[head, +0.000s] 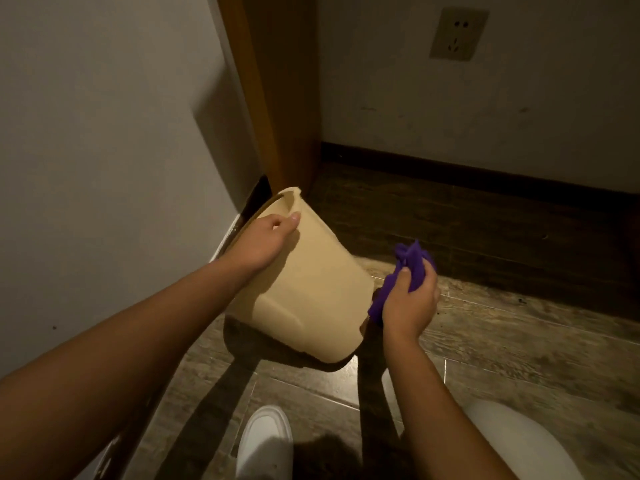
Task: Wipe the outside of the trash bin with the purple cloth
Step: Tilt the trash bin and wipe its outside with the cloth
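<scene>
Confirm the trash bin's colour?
Beige or pale tan, plain, no pattern. The trash bin shows in the head view, the only one, under dim warm light.

This looks like a room corner in a home or a rented flat, dimly lit. The floor [502, 341] is wood-grain plank or tile in brown tones, with a dark skirting board [485, 174] running along the foot of a plain, off-white painted wall [485, 98]. A wall socket [458, 33] of the household kind, with a cream faceplate, is set into that wall. A wooden door frame or cabinet side [277, 98] in warm orange-brown stands upright in the corner between the two walls. A small beige plastic trash bin [311, 289] of the domestic sort is here, and a white shoe [265, 441] stands on the floor
</scene>
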The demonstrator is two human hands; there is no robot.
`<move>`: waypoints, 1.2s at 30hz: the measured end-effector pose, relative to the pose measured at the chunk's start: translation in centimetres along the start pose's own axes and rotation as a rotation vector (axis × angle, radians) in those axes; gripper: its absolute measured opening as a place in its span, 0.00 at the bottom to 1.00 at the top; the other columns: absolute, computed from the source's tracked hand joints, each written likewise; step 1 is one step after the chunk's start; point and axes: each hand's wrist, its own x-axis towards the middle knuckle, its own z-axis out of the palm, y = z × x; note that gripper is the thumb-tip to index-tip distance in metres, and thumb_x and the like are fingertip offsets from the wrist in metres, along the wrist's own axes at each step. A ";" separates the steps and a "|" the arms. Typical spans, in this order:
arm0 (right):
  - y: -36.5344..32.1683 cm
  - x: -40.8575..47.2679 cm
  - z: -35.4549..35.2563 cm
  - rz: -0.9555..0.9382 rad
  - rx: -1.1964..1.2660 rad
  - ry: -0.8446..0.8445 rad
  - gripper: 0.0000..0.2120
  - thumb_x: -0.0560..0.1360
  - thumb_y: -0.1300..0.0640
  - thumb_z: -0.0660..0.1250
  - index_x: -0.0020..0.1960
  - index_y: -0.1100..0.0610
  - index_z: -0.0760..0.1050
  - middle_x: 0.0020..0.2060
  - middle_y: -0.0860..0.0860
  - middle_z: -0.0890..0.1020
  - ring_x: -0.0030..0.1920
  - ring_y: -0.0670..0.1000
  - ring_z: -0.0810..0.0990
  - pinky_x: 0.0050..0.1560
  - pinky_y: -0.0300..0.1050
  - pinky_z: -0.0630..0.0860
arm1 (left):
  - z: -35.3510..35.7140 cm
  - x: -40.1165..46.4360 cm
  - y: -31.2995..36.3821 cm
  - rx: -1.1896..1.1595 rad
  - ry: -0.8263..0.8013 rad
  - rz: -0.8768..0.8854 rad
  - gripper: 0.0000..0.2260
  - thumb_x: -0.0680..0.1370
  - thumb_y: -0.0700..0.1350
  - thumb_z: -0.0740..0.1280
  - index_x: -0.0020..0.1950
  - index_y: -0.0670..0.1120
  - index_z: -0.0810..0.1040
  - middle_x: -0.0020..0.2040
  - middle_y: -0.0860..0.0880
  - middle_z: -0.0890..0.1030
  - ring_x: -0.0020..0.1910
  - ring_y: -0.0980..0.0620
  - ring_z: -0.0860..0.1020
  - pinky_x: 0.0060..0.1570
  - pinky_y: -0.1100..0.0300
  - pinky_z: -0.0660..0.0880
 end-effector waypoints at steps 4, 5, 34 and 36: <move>-0.8 -0.9 -0.2 0.064 0.082 -0.061 0.19 0.84 0.47 0.63 0.74 0.45 0.70 0.66 0.50 0.77 0.63 0.54 0.78 0.61 0.58 0.78 | -1.7 -0.8 0.9 0.098 -0.245 0.110 0.20 0.79 0.65 0.62 0.60 0.53 0.82 0.48 0.55 0.84 0.50 0.50 0.81 0.53 0.46 0.78; -0.7 -1.0 -0.2 0.089 0.094 -0.062 0.19 0.84 0.47 0.63 0.74 0.46 0.71 0.66 0.50 0.77 0.64 0.55 0.78 0.63 0.60 0.78 | -1.9 -1.1 0.5 0.247 -0.253 0.173 0.19 0.80 0.64 0.61 0.55 0.52 0.83 0.48 0.54 0.83 0.49 0.50 0.81 0.50 0.48 0.78; -4.5 -5.8 2.9 -0.156 0.131 -0.185 0.20 0.82 0.51 0.66 0.73 0.45 0.71 0.70 0.49 0.71 0.61 0.46 0.75 0.53 0.36 0.71 | 0.4 -2.0 2.2 0.123 -0.303 0.162 0.27 0.80 0.64 0.61 0.78 0.62 0.62 0.63 0.60 0.76 0.61 0.55 0.77 0.55 0.58 0.73; -4.7 -5.5 2.8 -0.125 0.148 -0.187 0.20 0.82 0.51 0.66 0.74 0.45 0.70 0.71 0.48 0.71 0.61 0.45 0.74 0.49 0.30 0.68 | -2.1 -1.0 3.3 0.326 -0.200 0.172 0.34 0.76 0.73 0.57 0.78 0.58 0.66 0.66 0.57 0.73 0.63 0.53 0.73 0.59 0.52 0.70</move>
